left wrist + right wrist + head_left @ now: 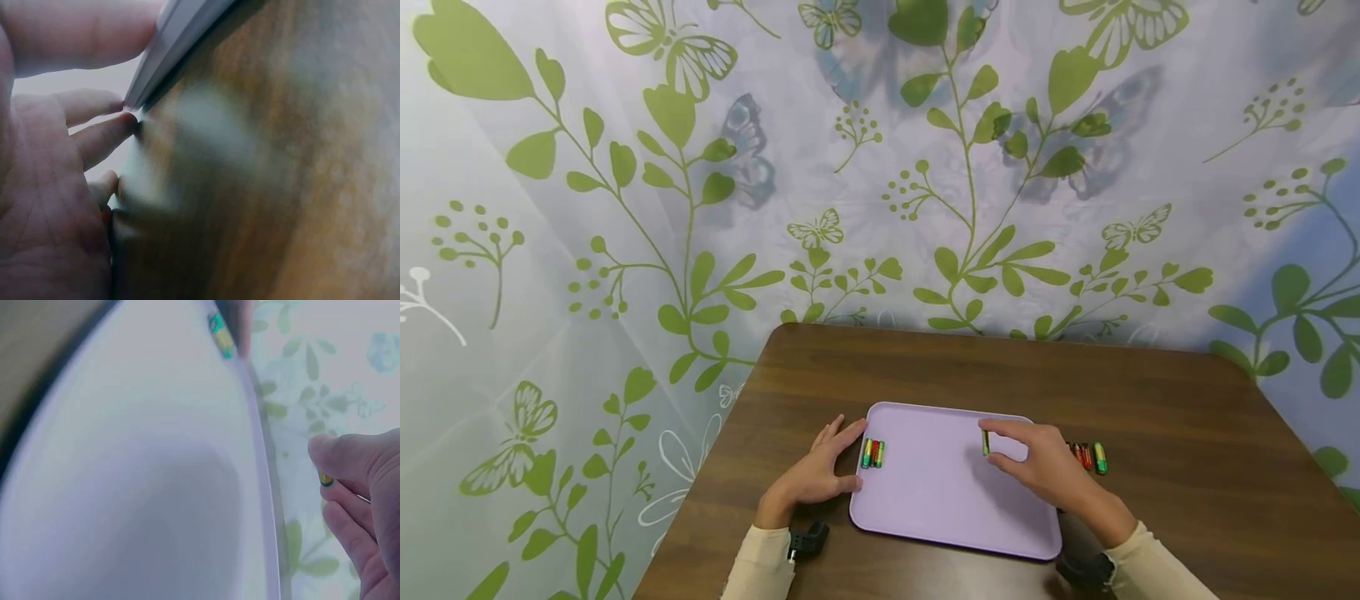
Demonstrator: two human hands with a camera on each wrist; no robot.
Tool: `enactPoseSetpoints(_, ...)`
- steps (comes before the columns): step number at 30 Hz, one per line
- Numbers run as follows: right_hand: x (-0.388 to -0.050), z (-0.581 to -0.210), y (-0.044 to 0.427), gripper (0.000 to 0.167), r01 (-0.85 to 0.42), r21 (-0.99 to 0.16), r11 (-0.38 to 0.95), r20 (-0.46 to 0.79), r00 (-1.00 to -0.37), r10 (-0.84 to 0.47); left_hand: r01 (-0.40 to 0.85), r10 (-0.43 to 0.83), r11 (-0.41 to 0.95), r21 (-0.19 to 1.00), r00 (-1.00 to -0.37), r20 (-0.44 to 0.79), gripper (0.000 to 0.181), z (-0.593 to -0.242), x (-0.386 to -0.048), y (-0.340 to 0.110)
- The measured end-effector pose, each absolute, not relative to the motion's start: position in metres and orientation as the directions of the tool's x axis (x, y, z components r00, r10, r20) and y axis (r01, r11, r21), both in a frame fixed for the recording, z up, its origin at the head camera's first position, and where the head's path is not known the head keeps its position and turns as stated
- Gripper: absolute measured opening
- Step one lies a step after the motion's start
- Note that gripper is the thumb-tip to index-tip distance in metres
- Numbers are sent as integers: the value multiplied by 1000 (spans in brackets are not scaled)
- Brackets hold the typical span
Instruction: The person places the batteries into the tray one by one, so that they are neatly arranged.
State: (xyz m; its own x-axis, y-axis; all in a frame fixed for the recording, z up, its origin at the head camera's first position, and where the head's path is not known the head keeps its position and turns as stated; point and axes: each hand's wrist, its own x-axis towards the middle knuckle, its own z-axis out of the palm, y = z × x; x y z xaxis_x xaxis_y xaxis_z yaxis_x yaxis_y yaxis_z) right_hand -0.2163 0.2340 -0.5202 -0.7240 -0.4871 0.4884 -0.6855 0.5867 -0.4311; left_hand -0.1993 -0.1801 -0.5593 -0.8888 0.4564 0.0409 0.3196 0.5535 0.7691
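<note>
My right hand [1051, 463] pinches a green-and-yellow battery [986, 442] between thumb and fingers, above the right part of a lilac tray [925, 500]. In the right wrist view only one end of that battery [325, 479] shows past the thumb. Three small batteries [873, 453], two green-yellow with a red one between, lie side by side along the tray's left edge. My left hand [812, 477] is spread at that edge, thumb and fingertips at the rim. The left wrist view shows its fingers extended by the tray's side [172, 47].
Right of the tray, several red and green batteries [1086, 457] are on the brown wooden table [1187, 467], partly hidden by my right hand. A curtain [880, 208] with leaves and butterflies hangs behind the table. Dark bands [808, 540] circle the wrists.
</note>
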Motion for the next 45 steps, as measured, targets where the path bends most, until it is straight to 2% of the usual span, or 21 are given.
enactPoseSetpoints(4,-222,-525,206,51,-686,-467,558,478,-726,-494,309,459,565,766,-888,20,91,-558,-199,-178)
enactPoseSetpoints(12,-224,-539,162,48,-679,-543,493,456,-732,-506,334,465,532,778,-883,61,90,-562,-200,-181)
enactPoseSetpoints(23,-226,-559,119,45,-681,-582,445,439,-724,-533,344,461,544,766,-884,69,90,-573,-206,-187)
enactPoseSetpoints(29,-227,-565,99,44,-695,-567,443,451,-711,-539,361,462,550,753,-883,85,92,-584,-210,-190)
enactPoseSetpoints(35,-226,-567,85,43,-703,-523,483,441,-707,-552,368,468,527,766,-878,100,90,-574,-205,-187)
enactPoseSetpoints(45,-223,-565,74,42,-703,-456,546,408,-711,-574,266,433,583,768,-901,-16,93,-563,-203,-181)
